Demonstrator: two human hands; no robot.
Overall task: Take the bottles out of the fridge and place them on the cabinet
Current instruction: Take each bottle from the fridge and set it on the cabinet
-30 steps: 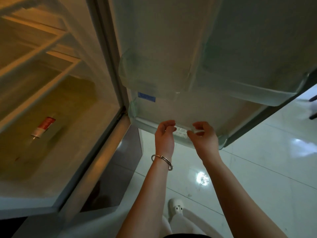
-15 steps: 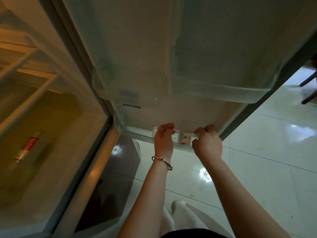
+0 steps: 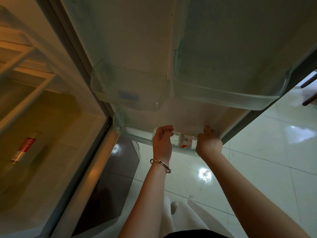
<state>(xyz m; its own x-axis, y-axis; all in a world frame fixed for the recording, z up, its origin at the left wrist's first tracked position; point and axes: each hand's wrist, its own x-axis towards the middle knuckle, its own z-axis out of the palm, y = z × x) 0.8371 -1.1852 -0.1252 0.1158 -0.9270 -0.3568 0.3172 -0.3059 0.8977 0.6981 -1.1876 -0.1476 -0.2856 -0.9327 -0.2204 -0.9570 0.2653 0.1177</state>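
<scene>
Head view looks down along two bare forearms that rise from the 6 o'clock edge towards the middle of the frame. The left hand (image 3: 162,143), with a metal bracelet (image 3: 160,162) at its wrist, shows its back to the camera; its fingers (image 3: 167,130) hook forward and down over one end of a clear bottle (image 3: 184,142), wrapped tightly round it. At 3 o'clock of that hand, the right hand (image 3: 209,143) is balled into a fist with the thumb (image 3: 207,129) raised at 12 o'clock. The bottle's other end runs into this fist, which clasps it, though the fingers themselves are hidden behind the back of the hand.

The clear bottle lies on its side in the lowest door shelf (image 3: 135,134) of the open fridge door (image 3: 145,40), spanning the gap between the two hands. Its long axis runs roughly from 10 o'clock to 4 o'clock, the left end slightly higher in the frame. A white and red label shows on the middle stretch; which end carries the cap cannot be told, since each hand covers one.

Two translucent door bins, one (image 3: 130,100) and the other (image 3: 223,95), sit at 12 o'clock of the hands. Far off at 9 o'clock, inside the lit fridge compartment (image 3: 56,126), a red-labelled bottle (image 3: 24,149) lies on its side, its long axis running from 1 o'clock to 7 o'clock. Glossy floor tiles (image 3: 257,160) fill the 4 o'clock area, and dark furniture legs (image 3: 308,83) show at the 3 o'clock edge
</scene>
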